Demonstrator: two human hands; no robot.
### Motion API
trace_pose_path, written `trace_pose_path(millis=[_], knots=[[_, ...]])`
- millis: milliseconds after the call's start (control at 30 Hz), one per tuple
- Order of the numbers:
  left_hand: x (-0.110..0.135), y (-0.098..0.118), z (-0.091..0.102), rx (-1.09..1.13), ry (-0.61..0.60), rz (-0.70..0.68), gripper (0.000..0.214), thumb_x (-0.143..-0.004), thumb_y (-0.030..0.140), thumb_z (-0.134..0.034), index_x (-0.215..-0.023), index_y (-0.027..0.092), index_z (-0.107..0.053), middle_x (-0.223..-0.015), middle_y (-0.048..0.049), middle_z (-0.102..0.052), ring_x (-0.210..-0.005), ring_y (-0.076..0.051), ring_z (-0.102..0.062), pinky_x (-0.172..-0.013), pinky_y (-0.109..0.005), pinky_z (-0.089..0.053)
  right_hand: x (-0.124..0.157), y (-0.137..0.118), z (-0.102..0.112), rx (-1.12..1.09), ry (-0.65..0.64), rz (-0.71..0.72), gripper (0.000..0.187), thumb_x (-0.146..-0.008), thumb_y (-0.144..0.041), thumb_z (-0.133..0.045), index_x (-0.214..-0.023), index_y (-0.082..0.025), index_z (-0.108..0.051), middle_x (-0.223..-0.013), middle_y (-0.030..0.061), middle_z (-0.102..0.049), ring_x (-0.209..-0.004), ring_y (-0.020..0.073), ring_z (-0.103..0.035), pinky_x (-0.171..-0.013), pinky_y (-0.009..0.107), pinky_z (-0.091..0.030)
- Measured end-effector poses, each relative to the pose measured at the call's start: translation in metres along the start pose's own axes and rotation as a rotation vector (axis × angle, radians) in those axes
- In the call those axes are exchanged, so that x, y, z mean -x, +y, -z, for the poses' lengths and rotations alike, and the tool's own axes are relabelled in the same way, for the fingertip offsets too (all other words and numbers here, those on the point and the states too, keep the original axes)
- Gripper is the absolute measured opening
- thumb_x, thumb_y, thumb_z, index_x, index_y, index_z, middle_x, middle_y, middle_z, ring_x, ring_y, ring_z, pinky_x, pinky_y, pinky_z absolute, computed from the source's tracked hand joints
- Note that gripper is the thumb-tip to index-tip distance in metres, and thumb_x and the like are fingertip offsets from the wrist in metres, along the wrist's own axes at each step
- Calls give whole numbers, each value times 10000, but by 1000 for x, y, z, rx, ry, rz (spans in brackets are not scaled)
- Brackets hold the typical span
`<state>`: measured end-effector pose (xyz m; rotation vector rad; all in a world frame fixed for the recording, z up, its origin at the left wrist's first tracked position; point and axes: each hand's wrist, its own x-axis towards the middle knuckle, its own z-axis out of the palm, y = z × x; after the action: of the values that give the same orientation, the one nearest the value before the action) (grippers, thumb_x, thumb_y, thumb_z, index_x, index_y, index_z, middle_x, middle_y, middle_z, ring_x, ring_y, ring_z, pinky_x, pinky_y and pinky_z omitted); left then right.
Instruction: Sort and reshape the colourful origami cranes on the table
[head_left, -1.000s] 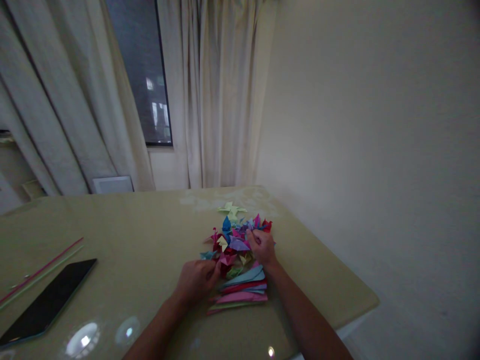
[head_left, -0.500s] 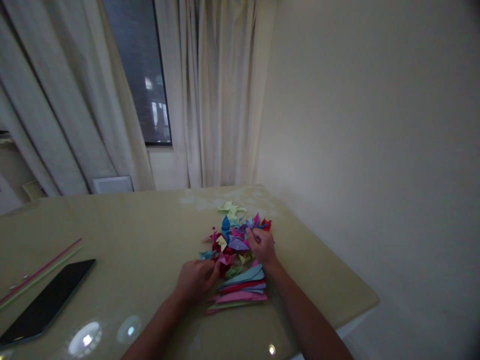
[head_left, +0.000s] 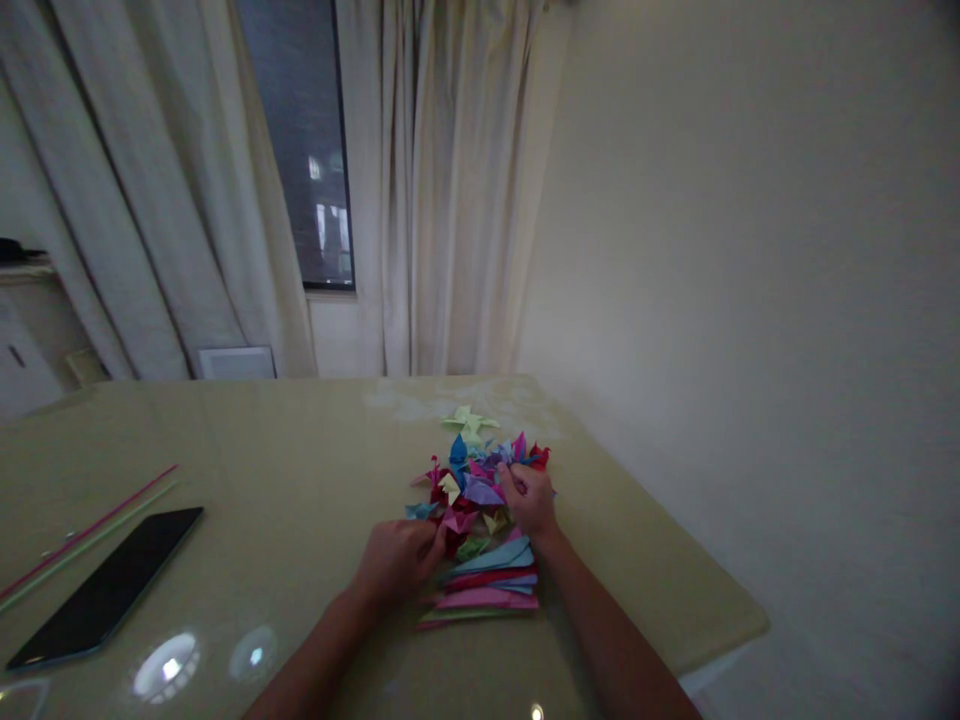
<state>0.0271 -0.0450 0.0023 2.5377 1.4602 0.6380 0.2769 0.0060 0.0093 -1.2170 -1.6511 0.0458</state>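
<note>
A heap of colourful folded paper cranes (head_left: 480,489) lies on the table, mostly pink, purple, blue and red. At its lower left edge is my left hand (head_left: 401,558), fingers curled in and thumb pressed against them. My right hand (head_left: 531,500) is closed at the heap's right side, thumb and forefinger together. What either hand pinches is too small and blurred to make out. Just below the heap, between my forearms, lies a stack of folded paper strips (head_left: 487,598) in light blue, red, pink and green. A pale green folded paper piece (head_left: 470,421) sits behind the heap.
On the left lie a black tablet-like slab (head_left: 109,585) and two thin sticks, one pink (head_left: 97,522) and one green (head_left: 94,540). The glossy table (head_left: 285,450) meets the wall on the right. Curtains (head_left: 465,200) hang beyond the far edge.
The view has shifted slightly, so everything appears a little further right. Both hands stay closed in nearly the same places beside the paper cranes.
</note>
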Motion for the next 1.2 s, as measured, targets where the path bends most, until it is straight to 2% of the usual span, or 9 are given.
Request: trace_pose_path(millis=[433,600,700,833,967,1067,1200], knots=[[0,2,2,-9,-6,0,553,-1052,399,-345,-662,197,-682,-627,-63,-685,-533,-141,-527,-572,-298,-212,-2,-5,4,-8,4,4,600,-1027,-541,-474,-559,-239,-251,-498,-42,-321,-477,125,-330,-521,281,-265],[1,0,0,15,9,-7,565,-1061,414,-339,-685,201,-703,-664,-69,-715,-563,-153,-579,-585,-303,-245,-2,-5,4,-15,9,-20,599,-1026,-560,-475,-572,-244,-244,-505,-44,-305,-484,130,-327,-530,294,-268],[2,-2,-2,16,2,8,560,-1065,412,-339,-707,206,-716,-699,-75,-739,-596,-165,-614,-594,-305,-264,-3,-5,4,-71,25,-66,589,-1028,-585,-466,-581,-244,-292,-526,-47,-315,-494,126,-326,-522,289,-269],[3,-1,-2,40,-9,6,519,-1068,408,-354,-739,213,-705,-730,-65,-737,-630,-167,-619,-608,-304,-305,-9,-3,11,-133,56,-130,574,-1030,-616,-451,-606,-236,-378,-549,-45,-377,-526,129,-373,-524,277,-294],[4,5,1,83,42,-47,407,-1076,389,-373,-838,220,-657,-855,-65,-710,-779,-189,-635,-714,-298,-412,-17,9,25,-109,-36,-143,511,-1019,-594,-502,-665,-227,-486,-568,-45,-467,-551,137,-444,-552,266,-335],[3,13,1,127,78,-119,328,-1065,458,-429,-938,222,-619,-959,-79,-681,-893,-228,-630,-797,-327,-462,-20,23,31,-44,-84,-136,452,-1019,-552,-531,-709,-223,-543,-632,-29,-538,-602,150,-501,-603,271,-376],[6,23,-2,117,108,-204,352,-1001,562,-546,-935,217,-570,-941,-81,-643,-868,-248,-610,-767,-351,-479,-20,36,29,37,-65,-100,362,-1020,-500,-559,-806,-219,-637,-825,28,-627,-766,189,-582,-732,297,-452]])
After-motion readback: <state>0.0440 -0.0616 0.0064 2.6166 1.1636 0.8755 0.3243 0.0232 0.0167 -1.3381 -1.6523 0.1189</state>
